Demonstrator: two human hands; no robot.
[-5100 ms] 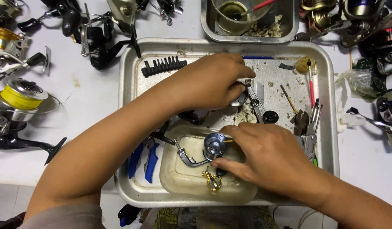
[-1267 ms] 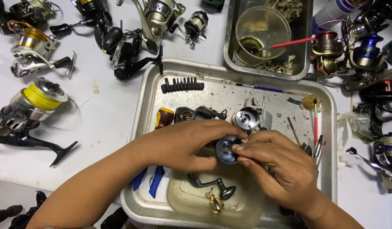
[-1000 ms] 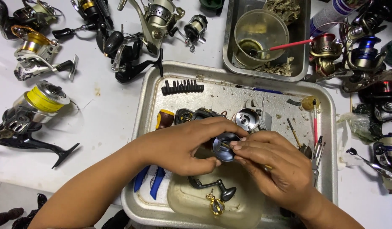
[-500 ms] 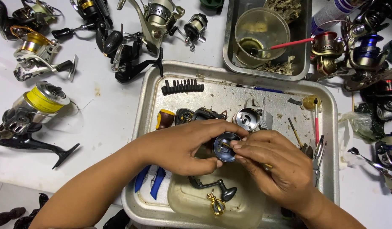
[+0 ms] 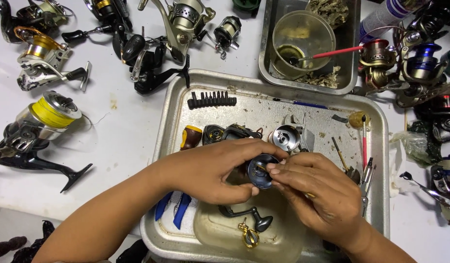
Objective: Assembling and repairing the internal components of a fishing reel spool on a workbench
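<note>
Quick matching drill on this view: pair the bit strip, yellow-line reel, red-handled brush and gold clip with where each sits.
Things:
1. bit strip
2. yellow-line reel
3. red-handled brush
4. gold clip

Places:
A. on the white table, left of the big tray
B. in the clear tub at the tray's near edge
C. in the cup in the small far tray
D. near the big tray's far-left corner

Pairs: 1-D, 2-A, 3-C, 4-B

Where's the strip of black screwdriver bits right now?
In the head view, the black bit strip lies in the metal tray's upper left corner, above the brown-handled tool and the left hand.
</note>
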